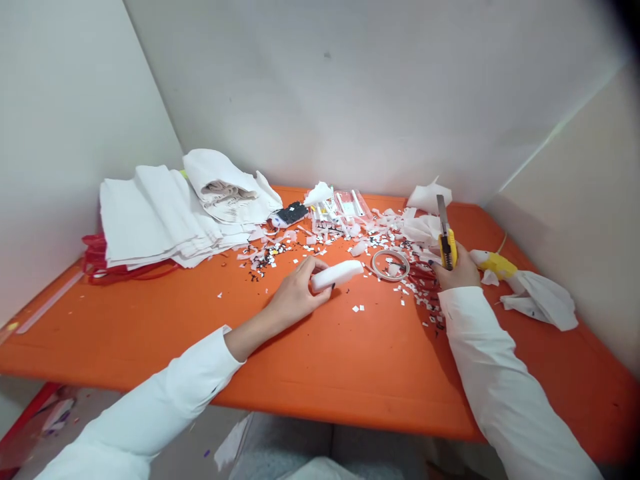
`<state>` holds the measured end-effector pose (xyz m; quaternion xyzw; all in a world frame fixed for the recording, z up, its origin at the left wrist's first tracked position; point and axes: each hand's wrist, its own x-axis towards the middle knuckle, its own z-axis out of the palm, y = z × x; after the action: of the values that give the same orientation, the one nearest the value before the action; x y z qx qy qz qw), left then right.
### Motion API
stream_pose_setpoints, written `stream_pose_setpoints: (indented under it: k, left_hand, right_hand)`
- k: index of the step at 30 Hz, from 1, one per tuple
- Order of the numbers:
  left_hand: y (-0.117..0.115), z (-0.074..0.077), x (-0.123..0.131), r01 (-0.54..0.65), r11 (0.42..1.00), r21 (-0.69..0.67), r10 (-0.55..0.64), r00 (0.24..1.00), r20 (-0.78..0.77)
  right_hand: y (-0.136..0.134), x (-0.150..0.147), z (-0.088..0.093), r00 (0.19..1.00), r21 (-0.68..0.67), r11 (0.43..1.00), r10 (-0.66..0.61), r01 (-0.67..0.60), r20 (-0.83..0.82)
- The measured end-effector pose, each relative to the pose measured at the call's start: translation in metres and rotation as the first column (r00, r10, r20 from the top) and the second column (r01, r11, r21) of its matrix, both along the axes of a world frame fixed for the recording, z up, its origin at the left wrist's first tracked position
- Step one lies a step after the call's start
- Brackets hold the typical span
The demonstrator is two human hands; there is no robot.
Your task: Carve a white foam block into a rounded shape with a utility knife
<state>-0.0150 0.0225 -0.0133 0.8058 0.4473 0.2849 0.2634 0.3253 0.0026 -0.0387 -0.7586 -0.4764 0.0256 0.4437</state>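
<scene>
My left hand (299,291) is closed around one end of a white foam piece (338,275), thick and slightly curved, held just above the orange table (320,370). Farther right, my right hand (461,272) grips a yellow box cutter (448,249), whose long metal blade (442,212) is slid out and points up and away from me. Between the two hands a ring of tape (391,265) lies flat. Small white and black scraps (395,235) are strewn around it and under my right hand.
White folded cloths (150,217) are piled at the back left over a red bag (95,257). A black-topped item (291,213) and a clear packet of white sticks (351,205) sit at the back. A yellow and white object (500,265) lies beyond my right hand. Walls enclose the table.
</scene>
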Motion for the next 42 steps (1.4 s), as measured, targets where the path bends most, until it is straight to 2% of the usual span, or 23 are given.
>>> stream_pose_setpoints:
  k: [2,4,6,9,11,13,16,18,20,22,28,33,37,42]
  left_hand:
    - [0.002,-0.001,0.000,-0.017,0.997,-0.081,0.018,1.000,0.012]
    - [0.006,-0.004,0.000,-0.017,0.988,-0.153,0.025,0.998,0.053]
    - [0.012,-0.008,-0.001,0.021,0.972,-0.235,0.014,0.989,0.148]
    - [0.017,-0.012,-0.001,0.099,0.941,-0.324,-0.004,0.959,0.283]
    - [0.017,-0.011,-0.003,0.082,0.953,-0.292,-0.008,0.970,0.245]
    - [0.015,-0.009,-0.004,0.015,0.976,-0.218,0.014,0.991,0.131]
    - [0.015,-0.006,-0.007,-0.062,0.990,-0.127,0.064,0.998,0.014]
    - [0.017,-0.005,-0.008,-0.071,0.995,-0.063,0.070,0.997,-0.026]
    - [0.019,-0.005,-0.008,-0.062,0.998,0.017,0.063,0.996,-0.069]
    - [0.020,-0.006,-0.007,-0.052,0.996,0.067,0.059,0.993,-0.098]
    - [0.022,-0.008,-0.005,-0.081,0.997,0.003,0.081,0.996,-0.047]
    - [0.026,-0.010,-0.004,-0.095,0.995,-0.011,0.094,0.995,-0.033]
    - [0.029,-0.011,-0.003,-0.073,0.997,-0.006,0.073,0.997,-0.014]
    - [0.027,-0.011,0.000,-0.100,0.995,0.018,0.101,0.995,-0.028]
  right_hand:
    - [-0.001,-0.008,0.000,0.997,-0.015,1.000,0.002,-0.003,-0.082]
    - [-0.003,-0.027,0.001,0.964,-0.006,0.998,0.065,-0.069,-0.256]
    - [-0.006,-0.048,0.001,0.856,0.073,0.978,0.208,-0.197,-0.473]
    - [-0.013,-0.074,0.001,0.674,0.154,0.929,0.352,-0.336,-0.649]
    - [-0.018,-0.086,0.003,0.577,0.160,0.910,0.370,-0.382,-0.728]
    - [-0.023,-0.094,0.007,0.457,0.189,0.882,0.394,-0.431,-0.798]
    - [-0.029,-0.103,0.015,0.264,0.219,0.811,0.412,-0.542,-0.872]
    - [-0.033,-0.108,0.018,0.214,0.185,0.769,0.386,-0.612,-0.897]
    - [-0.038,-0.113,0.017,0.236,0.156,0.748,0.389,-0.645,-0.891]
    - [-0.042,-0.118,0.014,0.294,0.147,0.736,0.435,-0.661,-0.851]
    - [-0.046,-0.127,0.002,0.407,0.095,0.699,0.515,-0.709,-0.755]
    - [-0.046,-0.128,0.000,0.433,0.100,0.722,0.512,-0.684,-0.742]
    - [-0.045,-0.127,0.000,0.410,0.099,0.698,0.522,-0.709,-0.748]
    - [-0.043,-0.127,-0.002,0.447,0.049,0.695,0.513,-0.718,-0.733]
